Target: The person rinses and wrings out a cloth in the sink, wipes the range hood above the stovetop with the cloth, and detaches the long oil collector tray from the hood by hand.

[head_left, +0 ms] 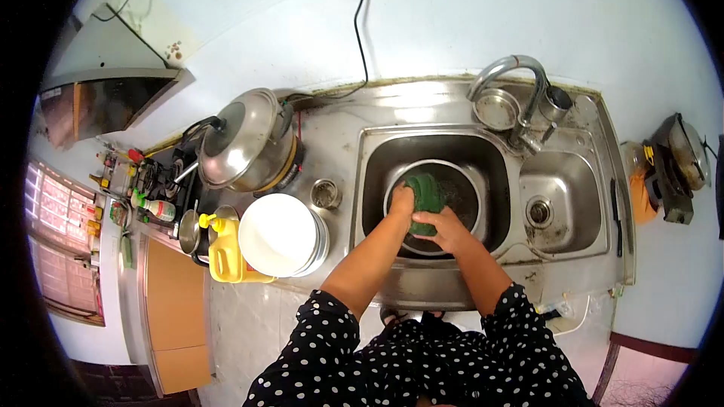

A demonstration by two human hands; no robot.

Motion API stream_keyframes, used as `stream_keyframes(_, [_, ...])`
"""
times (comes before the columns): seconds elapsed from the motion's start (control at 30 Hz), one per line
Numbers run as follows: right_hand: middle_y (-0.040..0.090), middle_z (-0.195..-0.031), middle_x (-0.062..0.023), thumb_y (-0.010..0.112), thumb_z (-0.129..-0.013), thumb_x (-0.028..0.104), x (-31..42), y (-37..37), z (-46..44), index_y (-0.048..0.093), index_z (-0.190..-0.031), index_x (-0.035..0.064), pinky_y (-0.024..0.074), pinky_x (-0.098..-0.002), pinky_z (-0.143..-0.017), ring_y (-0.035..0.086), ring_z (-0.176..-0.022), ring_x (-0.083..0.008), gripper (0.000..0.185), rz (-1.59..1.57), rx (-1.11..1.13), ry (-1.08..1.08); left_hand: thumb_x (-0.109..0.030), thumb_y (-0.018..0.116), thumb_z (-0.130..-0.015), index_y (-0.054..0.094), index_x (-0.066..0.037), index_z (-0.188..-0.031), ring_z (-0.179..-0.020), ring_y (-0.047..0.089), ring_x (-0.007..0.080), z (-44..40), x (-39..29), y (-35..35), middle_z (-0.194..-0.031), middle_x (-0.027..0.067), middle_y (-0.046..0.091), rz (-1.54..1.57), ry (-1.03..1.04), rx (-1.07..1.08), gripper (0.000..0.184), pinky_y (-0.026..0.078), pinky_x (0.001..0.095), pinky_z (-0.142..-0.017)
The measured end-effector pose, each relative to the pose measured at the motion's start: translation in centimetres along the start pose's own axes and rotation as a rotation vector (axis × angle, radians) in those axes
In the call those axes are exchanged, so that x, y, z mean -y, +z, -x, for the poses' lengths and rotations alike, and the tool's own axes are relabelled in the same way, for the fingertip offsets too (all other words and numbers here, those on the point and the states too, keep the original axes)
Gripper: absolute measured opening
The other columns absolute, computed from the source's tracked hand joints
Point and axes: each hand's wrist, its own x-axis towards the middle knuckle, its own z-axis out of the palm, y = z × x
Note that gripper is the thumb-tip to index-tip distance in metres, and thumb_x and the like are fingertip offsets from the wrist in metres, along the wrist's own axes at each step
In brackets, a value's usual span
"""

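My left hand point(402, 202) and my right hand point(443, 227) meet over the large left sink basin point(373, 181). Between them is a dark green bundle point(427, 192), gripped from both sides; whether it is cloth or something else I cannot tell. The fingers of both hands are curled round it and partly hidden. Below the bundle, a round metal basin point(477, 207) stands in the sink, with what looks like water inside.
A curved faucet point(520, 64) rises behind the sinks, beside a small metal dish point(496, 109). To the right is a smaller sink point(562, 181) with a drain. At left stand stacked white bowls point(277, 234), a yellow jug point(225, 252) and a lidded steel pot point(245, 136).
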Motion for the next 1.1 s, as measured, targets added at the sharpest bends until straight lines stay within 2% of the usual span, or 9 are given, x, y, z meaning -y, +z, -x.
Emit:
stream_keyframes(0.13, [0.06,-0.1,-0.0111,0.065,-0.075,0.014,-0.5,-1.8,0.1,0.052,-0.113,0.0035,0.0499,-0.0332,-0.069,0.058,-0.08,-0.0214,0.041,-0.186,0.109,0.057,-0.003,0.038,-0.08,0.047,0.003,-0.126,-0.102,0.055,0.0304,-0.1,-2.0,-1.1,-0.117,0.0201,0.055,-0.351,0.052,0.103,0.047,0.043,0.036,-0.09])
stream_keyframes(0.23, [0.059,-0.098,-0.0149,0.059,-0.076,0.017,-0.9,-1.7,0.9,0.051,-0.112,0.0015,0.0464,-0.0283,-0.057,0.054,-0.072,-0.0208,0.04,-0.352,0.153,0.095,-0.013,0.057,-0.083,0.035,-0.009,-0.138,-0.108,0.054,0.0275,0.5,-4.0,-4.4,-0.124,0.0149,0.051,-0.105,-0.031,0.761,0.06,0.046,0.0455,-0.089])
stream_keyframes(0.43, [0.058,-0.091,-0.0144,0.063,-0.077,0.015,-1.9,0.0,1.8,0.051,-0.11,0.0027,0.0464,-0.027,-0.051,0.057,-0.068,-0.0196,0.037,-0.661,0.326,0.183,-0.027,0.069,-0.079,0.037,-0.01,-0.137,-0.117,0.05,0.0303,0.8,-3.1,-2.2,-0.134,0.0139,0.044,0.388,-0.075,1.04,0.068,0.041,0.0456,-0.097])
stream_keyframes(0.47, [0.058,-0.089,-0.013,0.066,-0.078,0.017,-2.1,-0.4,1.4,0.052,-0.108,0.0041,0.0469,-0.0275,-0.053,0.057,-0.067,-0.0189,0.036,-0.609,0.38,0.174,-0.024,0.068,-0.08,0.047,-0.008,-0.127,-0.111,0.054,0.0286,0.8,-3.0,-1.8,-0.125,0.014,0.051,0.385,-0.071,1.06,0.054,0.045,0.0444,-0.093])
stream_keyframes(0.6, [0.058,-0.088,-0.0095,0.07,-0.077,0.023,-1.0,-1.4,1.5,0.054,-0.104,0.0065,0.0478,-0.0277,-0.056,0.056,-0.067,-0.018,0.035,-0.378,0.38,0.164,-0.019,0.067,-0.08,0.055,-0.007,-0.1,-0.088,0.059,0.0216,-0.2,-3.6,-1.4,-0.096,0.0099,0.061,-0.087,-0.073,0.727,0.027,0.051,0.0369,-0.078])
stream_keyframes(0.77, [0.058,-0.096,-0.004,0.077,-0.068,0.026,0.8,-0.8,1.2,0.05,-0.111,0.0136,0.0474,-0.0298,-0.058,0.056,-0.083,-0.0155,0.052,0.128,0.039,0.19,-0.021,0.073,-0.074,0.059,-0.001,-0.098,-0.087,0.058,0.0227,1.3,-5.5,0.6,-0.096,0.0118,0.06,-0.464,0.027,0.459,0.035,0.048,0.0351,-0.075])
stream_keyframes(0.83, [0.059,-0.081,-0.002,0.078,-0.067,0.024,2.2,0.8,2.1,0.055,-0.104,0.0106,0.0443,-0.0282,-0.054,0.056,-0.066,-0.0141,0.045,0.282,-0.118,0.113,-0.02,0.072,-0.074,0.058,0.002,-0.104,-0.09,0.058,0.023,2.3,-6.3,1.4,-0.098,0.0151,0.06,-0.587,0.06,0.432,0.039,0.048,0.036,-0.076])
stream_keyframes(1.03, [0.062,-0.082,-0.0038,0.076,-0.063,0.019,0.7,-2.2,-1.7,0.06,-0.1,0.0087,0.0467,-0.0317,-0.061,0.059,-0.067,-0.0169,0.042,0.555,-0.068,-0.017,-0.025,0.073,-0.069,0.06,0.002,-0.1,-0.078,0.062,0.0262,-0.8,-3.2,1.6,-0.085,0.0186,0.063,-0.993,0.449,0.231,0.042,0.048,0.0356,-0.072])
stream_keyframes(1.1, [0.064,-0.082,-0.0094,0.076,-0.06,0.021,-0.1,-3.0,-2.9,0.06,-0.102,0.0044,0.0483,-0.0327,-0.065,0.063,-0.07,-0.0202,0.047,1.063,-0.146,-0.196,-0.027,0.069,-0.07,0.06,-0.001,-0.101,-0.082,0.063,0.0301,-1.0,-2.1,1.8,-0.084,0.0218,0.063,-1.134,0.5,0.142,0.042,0.049,0.0377,-0.074])
